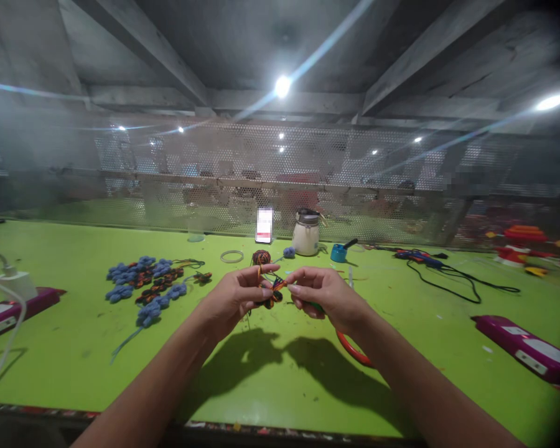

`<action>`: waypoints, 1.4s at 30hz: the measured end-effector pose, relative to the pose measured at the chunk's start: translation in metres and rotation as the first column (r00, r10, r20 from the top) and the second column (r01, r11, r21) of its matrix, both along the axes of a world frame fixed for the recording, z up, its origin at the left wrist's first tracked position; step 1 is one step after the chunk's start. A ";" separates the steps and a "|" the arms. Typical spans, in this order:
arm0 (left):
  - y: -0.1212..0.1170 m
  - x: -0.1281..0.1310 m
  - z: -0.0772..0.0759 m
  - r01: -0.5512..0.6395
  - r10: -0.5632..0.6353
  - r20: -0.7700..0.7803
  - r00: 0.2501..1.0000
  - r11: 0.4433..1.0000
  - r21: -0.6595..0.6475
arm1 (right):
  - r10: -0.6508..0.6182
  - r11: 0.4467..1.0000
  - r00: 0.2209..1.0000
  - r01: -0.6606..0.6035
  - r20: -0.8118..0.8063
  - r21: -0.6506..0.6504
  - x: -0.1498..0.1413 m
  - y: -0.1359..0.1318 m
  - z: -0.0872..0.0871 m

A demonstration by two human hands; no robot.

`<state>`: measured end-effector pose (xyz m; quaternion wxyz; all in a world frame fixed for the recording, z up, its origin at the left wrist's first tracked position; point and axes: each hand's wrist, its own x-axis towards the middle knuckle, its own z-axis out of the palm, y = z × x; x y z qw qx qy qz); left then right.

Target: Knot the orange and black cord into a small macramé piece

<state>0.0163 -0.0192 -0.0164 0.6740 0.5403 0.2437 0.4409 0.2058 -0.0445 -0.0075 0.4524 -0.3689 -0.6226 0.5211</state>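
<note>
Both my hands are raised over the green table (74, 336) and meet at a small knotted piece of orange and dark cord (273, 292). My left hand (236, 295) pinches it with thumb and fingers closed. My right hand (324, 292) pinches its right end, fingers curled. An orange ring (352, 350) lies on the table under my right wrist. A ball of the same cord (261, 257) sits just beyond my hands.
A pile of blue and dark knotted flowers (144, 283) lies at left. A phone (264, 224), a white jar (306, 234), a blue cup (340, 252) and a clear ring (232, 256) stand at the back. Magenta devices (527, 350) (9, 309) flank me; a glue gun with black cable (420, 256) lies at right.
</note>
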 end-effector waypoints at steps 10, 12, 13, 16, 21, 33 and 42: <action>0.000 0.000 -0.002 -0.008 0.008 0.000 1.000 1.000 0.020 | -0.006 1.000 1.000 0.006 0.010 0.009 0.000 0.000 0.000; 0.000 0.000 -0.002 -0.006 0.006 0.002 1.000 1.000 0.019 | -0.010 1.000 1.000 0.009 0.009 0.008 0.000 0.000 0.000; 0.000 0.000 -0.002 -0.005 0.005 0.001 1.000 1.000 0.019 | -0.012 1.000 1.000 0.011 0.012 0.009 0.000 0.000 0.000; 0.000 0.000 -0.002 -0.002 0.002 0.000 1.000 1.000 0.018 | -0.010 1.000 1.000 0.010 0.016 0.012 -0.001 0.000 0.001; -0.001 0.000 -0.001 -0.010 0.010 -0.003 1.000 1.000 0.017 | -0.010 1.000 1.000 0.009 0.018 0.015 0.000 -0.001 0.001; -0.003 0.001 0.003 -0.019 0.019 -0.001 1.000 1.000 -0.007 | -0.017 1.000 1.000 0.017 0.001 -0.006 0.000 -0.001 0.001; -0.004 0.001 0.003 -0.031 0.031 0.002 1.000 0.999 -0.013 | -0.056 0.998 0.998 0.056 0.005 0.005 -0.003 -0.002 0.000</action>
